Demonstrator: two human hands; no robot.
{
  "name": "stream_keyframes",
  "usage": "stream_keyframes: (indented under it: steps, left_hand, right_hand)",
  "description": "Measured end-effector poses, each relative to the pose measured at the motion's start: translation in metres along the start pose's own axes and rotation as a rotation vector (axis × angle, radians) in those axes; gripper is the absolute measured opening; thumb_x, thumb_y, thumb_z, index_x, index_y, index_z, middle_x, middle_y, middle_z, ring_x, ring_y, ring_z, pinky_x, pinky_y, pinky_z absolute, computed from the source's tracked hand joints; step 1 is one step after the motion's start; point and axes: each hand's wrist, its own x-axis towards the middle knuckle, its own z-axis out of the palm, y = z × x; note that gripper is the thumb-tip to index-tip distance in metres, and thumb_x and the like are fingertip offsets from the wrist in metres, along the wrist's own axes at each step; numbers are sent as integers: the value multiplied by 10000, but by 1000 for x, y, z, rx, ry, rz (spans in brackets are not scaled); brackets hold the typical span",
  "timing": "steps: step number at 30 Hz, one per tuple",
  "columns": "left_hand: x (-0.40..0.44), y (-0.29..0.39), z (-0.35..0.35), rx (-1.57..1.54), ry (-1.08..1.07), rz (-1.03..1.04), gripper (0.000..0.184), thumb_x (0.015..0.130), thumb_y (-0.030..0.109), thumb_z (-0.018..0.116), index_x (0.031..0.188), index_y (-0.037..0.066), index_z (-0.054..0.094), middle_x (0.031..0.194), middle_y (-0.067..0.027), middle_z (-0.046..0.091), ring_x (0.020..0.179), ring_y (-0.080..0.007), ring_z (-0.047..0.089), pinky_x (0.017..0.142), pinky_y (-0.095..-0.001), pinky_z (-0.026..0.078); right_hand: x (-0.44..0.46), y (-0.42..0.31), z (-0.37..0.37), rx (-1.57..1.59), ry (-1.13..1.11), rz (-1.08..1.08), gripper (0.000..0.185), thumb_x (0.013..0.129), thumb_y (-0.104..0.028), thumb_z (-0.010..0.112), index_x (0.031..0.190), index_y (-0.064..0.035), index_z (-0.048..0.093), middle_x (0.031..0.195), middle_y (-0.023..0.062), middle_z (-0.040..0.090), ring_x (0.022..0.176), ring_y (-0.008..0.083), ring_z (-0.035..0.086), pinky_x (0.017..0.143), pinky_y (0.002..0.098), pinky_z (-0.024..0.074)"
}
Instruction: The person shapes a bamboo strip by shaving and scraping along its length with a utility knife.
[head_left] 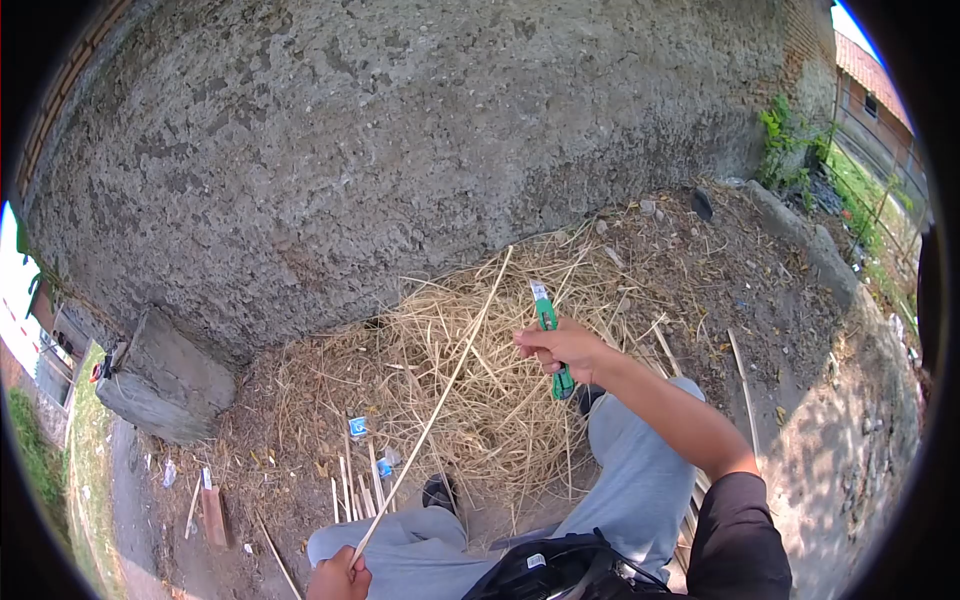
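My left hand [338, 577], low in the view, is closed on the near end of a long, thin bamboo strip [437, 413]. The strip slants up and to the right, its far end reaching near the foot of the wall. In my right hand [562, 347] is a green utility knife [563, 380], gripped around the handle with its silver blade end pointing up. The knife is to the right of the strip and apart from it. Below both lies a wide heap of pale bamboo shavings [480, 440] between my legs and the wall.
A rough grey wall [420, 150] rises ahead. At the left stands a concrete block [175, 385]. Several cut strips [360, 490] lie by my left leg, near a blue-and-white packet [357, 426]. A brown wooden piece [214, 515] lies farther left. Another strip [743, 385] lies on the right.
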Motion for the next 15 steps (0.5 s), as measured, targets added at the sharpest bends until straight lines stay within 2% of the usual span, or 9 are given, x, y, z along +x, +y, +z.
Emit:
stream_keyframes:
  steps: [2,6,9,12,14,15]
  left_hand:
    - [-3,0,3,73,8,-33,183,891,160,553,1003,16,558,741,-283,613,751,-494,611,595,-524,481]
    - [-4,14,6,234,43,-101,176,900,165,544,1016,33,554,706,-280,613,704,-489,614,593,-559,491]
    - [4,29,8,255,26,-83,178,903,173,541,1014,34,552,704,-275,618,699,-483,619,589,-555,489]
    - [19,24,21,157,55,10,216,898,203,550,1026,29,550,704,-261,628,687,-481,621,588,-552,489]
    - [32,30,31,148,79,-9,232,895,211,553,1036,26,545,713,-264,629,694,-484,619,595,-551,489]
    - [37,35,35,136,101,-24,249,892,219,556,1046,24,540,723,-267,630,701,-487,618,602,-551,489]
  right_hand:
    - [4,24,13,8,-15,111,260,948,-254,652,1018,-9,600,866,94,645,494,42,353,429,224,301]
    - [11,48,24,-16,32,94,393,969,-317,620,1118,46,591,838,87,641,489,45,337,448,237,320]
    - [10,43,26,-10,2,13,456,945,-389,639,1040,57,651,863,112,682,491,68,375,464,247,359]
    - [9,38,26,38,65,-70,357,931,-292,673,1010,55,648,852,114,692,475,68,395,450,256,368]
    - [10,33,23,70,143,-125,224,913,-168,690,972,44,648,878,130,696,477,70,416,439,261,367]
    - [10,29,21,71,146,-127,224,913,-168,690,972,44,648,878,130,696,477,70,416,439,261,367]
